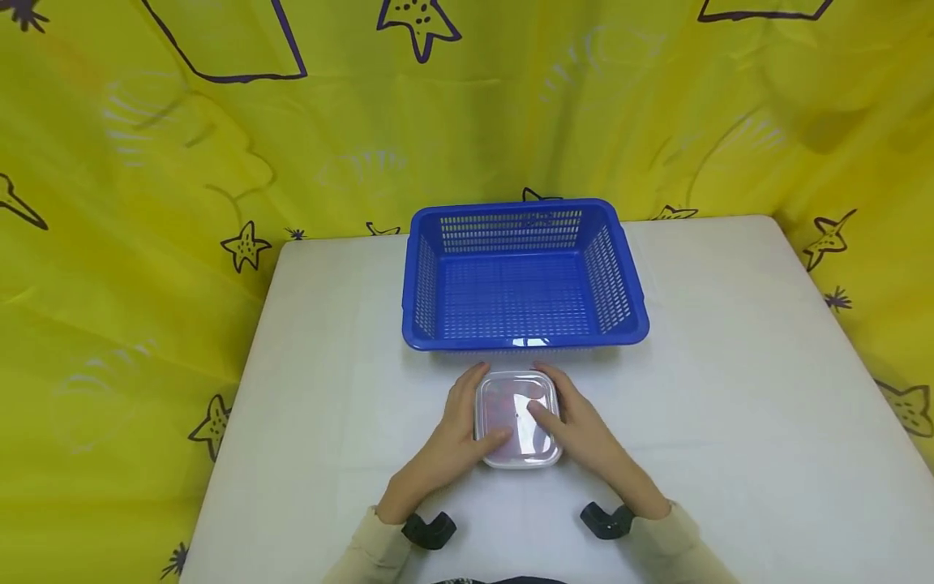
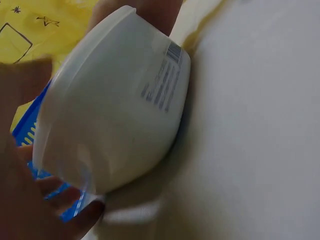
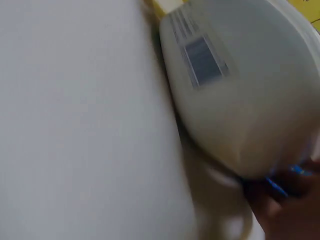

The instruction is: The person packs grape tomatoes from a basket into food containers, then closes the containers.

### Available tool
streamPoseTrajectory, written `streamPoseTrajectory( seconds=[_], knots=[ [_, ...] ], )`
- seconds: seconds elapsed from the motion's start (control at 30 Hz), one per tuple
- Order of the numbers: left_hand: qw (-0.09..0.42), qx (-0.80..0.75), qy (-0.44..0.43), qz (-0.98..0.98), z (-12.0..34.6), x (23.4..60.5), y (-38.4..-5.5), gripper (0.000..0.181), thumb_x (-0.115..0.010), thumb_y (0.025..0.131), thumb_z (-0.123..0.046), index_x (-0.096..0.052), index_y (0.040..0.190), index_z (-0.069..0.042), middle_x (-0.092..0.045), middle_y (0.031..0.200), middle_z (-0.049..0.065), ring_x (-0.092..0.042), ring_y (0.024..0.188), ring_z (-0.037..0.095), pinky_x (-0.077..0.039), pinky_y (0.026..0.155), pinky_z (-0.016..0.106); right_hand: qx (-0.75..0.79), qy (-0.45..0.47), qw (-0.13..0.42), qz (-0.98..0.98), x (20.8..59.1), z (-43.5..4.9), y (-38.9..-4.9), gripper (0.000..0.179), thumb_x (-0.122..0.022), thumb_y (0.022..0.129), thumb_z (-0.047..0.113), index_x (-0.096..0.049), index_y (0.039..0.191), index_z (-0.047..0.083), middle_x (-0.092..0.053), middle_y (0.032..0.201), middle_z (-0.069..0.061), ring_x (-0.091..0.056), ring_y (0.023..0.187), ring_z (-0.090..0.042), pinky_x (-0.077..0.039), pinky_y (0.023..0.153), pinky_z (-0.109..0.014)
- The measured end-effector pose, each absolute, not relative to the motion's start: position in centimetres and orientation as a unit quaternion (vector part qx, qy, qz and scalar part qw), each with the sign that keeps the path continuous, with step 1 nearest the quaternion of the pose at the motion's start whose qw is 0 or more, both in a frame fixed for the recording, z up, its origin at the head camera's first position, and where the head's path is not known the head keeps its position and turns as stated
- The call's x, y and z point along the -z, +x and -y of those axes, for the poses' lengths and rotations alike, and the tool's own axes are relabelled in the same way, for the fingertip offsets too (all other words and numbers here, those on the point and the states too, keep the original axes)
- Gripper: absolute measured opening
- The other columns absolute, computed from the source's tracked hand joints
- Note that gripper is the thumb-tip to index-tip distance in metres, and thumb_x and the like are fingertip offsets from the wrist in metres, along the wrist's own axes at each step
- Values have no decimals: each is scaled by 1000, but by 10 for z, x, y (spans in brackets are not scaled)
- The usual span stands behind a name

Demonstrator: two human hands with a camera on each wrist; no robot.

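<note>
A square plastic food container with a see-through lid sits in front of the basket, between both hands. My left hand grips its left side, the thumb lying over the lid's edge. On the opposite side my right hand holds it in the same manner, thumb on top of the lid. The left wrist view shows the container's whitish wall with small print and a barcode. In the right wrist view a dark printed square marks the container's side. Reddish contents show faintly through the lid; what they are I cannot tell.
Just beyond the container stands a blue plastic basket with latticed walls and nothing inside. Both rest on a white tabletop. A yellow patterned curtain hangs along the back and sides.
</note>
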State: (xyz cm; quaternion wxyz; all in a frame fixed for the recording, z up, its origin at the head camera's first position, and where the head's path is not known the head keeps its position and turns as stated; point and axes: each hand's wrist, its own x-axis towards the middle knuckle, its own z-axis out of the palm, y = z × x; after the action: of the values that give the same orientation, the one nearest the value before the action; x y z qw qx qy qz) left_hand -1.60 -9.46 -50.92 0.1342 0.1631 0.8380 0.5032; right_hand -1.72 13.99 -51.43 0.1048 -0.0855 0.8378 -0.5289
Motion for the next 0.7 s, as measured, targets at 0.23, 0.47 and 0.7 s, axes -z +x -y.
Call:
streamPoseTrajectory(
  seconds=[0.23, 0.47, 0.7],
  knots=[
    [238, -495, 210, -809, 106, 507, -33, 120, -86, 84, -35, 0, 168, -22, -11, 173, 13, -17, 160, 30, -25, 128, 60, 507, -175, 256, -804, 506, -173, -26, 121, -82, 87, 34, 7, 167, 17, -10, 172, -28, -17, 157, -52, -21, 124, -71],
    [274, -476, 198, -812, 102, 502, -33, 134, -93, 74, -33, 2, 168, -20, -21, 167, 21, -25, 154, 37, -32, 123, 64, 522, -193, 309, -772, 507, -178, -25, 135, -87, 80, 29, 16, 166, 18, -4, 171, -27, -16, 156, -54, -19, 123, -74],
    [260, -437, 183, -842, 96, 493, -28, 141, -97, 67, -28, 1, 168, -18, -27, 166, 23, -29, 154, 39, -33, 124, 62, 515, -190, 288, -785, 504, -171, -14, 133, -87, 81, 32, 16, 166, 24, -10, 170, -27, -24, 153, -50, -27, 123, -66]
  ],
)
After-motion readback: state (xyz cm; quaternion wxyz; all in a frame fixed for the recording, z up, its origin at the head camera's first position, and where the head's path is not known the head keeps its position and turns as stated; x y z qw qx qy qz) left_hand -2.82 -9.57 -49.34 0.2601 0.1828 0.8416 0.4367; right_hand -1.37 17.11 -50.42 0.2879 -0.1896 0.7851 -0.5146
